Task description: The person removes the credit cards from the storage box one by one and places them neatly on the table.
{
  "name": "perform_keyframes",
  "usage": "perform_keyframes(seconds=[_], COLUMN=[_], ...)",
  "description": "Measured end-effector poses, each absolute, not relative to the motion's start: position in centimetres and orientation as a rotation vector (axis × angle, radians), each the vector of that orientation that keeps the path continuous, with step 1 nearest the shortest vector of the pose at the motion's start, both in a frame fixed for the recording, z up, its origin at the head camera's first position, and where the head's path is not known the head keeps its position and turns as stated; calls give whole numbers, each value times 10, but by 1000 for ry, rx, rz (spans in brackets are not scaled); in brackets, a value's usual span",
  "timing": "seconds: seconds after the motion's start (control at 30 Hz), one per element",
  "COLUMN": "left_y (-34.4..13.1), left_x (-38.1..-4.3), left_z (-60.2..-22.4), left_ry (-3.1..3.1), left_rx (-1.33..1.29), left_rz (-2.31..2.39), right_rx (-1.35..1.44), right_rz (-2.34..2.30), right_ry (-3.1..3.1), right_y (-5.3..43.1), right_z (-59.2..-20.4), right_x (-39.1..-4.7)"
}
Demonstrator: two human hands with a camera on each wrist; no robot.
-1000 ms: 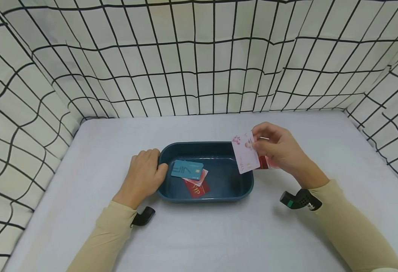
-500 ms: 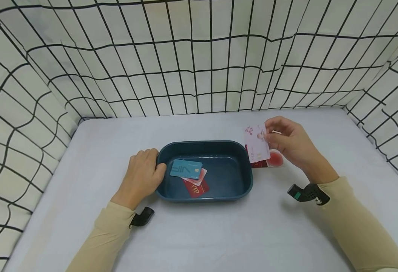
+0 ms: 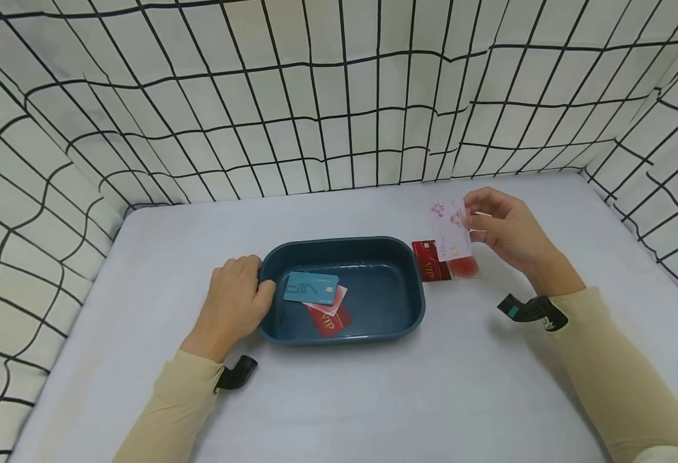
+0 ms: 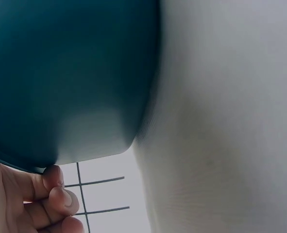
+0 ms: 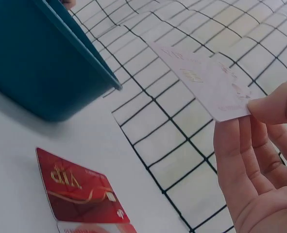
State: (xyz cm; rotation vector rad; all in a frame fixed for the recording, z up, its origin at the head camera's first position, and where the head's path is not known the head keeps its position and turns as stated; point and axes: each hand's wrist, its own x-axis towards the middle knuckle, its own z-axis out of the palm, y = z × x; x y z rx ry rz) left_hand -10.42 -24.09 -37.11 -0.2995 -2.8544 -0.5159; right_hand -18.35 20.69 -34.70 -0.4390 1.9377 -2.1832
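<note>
Head view. Tray (image 3: 382, 296) near mid-frame on the table (image 3: 339, 399). Left hand (image 3: 229, 299) bent over its left end, holding the rim. Inside, at the left: a blue card (image 3: 310, 287) lying over a pink card (image 3: 339, 298), with a red card (image 3: 330, 323) lowest in the frame; can't tell whether anything else is under the blue one. Right hand (image 3: 509, 228), right of centre, pinches a white card (image 3: 450, 235) by its right edge, raised beyond the tray's right end. Below it, just beside the tray: a VIP card (image 3: 428, 260) and a spot card (image 3: 464, 267), both partly covered from this angle.

Progress, as judged: partway. Three cards visible in the tray, one in hand, two on the table; direction of transfer not readable from this. The white card is not yet set down.

Left wrist view. Tray wall fills the upper left. Fingers (image 4: 60, 196) at lower left, curled in against the rim; thumb not visible.

Right wrist view. White card tilted, upper right, nipped between thumb and nearly straight fingers, touching nothing else visible. VIP card flat at lower left, spot card's edge against it; overlap unclear.
</note>
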Motion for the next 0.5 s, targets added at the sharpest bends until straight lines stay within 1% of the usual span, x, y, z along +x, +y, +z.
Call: perform_keyframes(seconds=[0.5], left_y=[-240], left_x=[-104], left_z=[-371], left_ry=[-2838], left_rx=[-313], left_rz=[-481], right_rx=[-239], right_rz=[-2214], right_ry=[1940], right_y=[226], right_z=[-355], right_x=[-193])
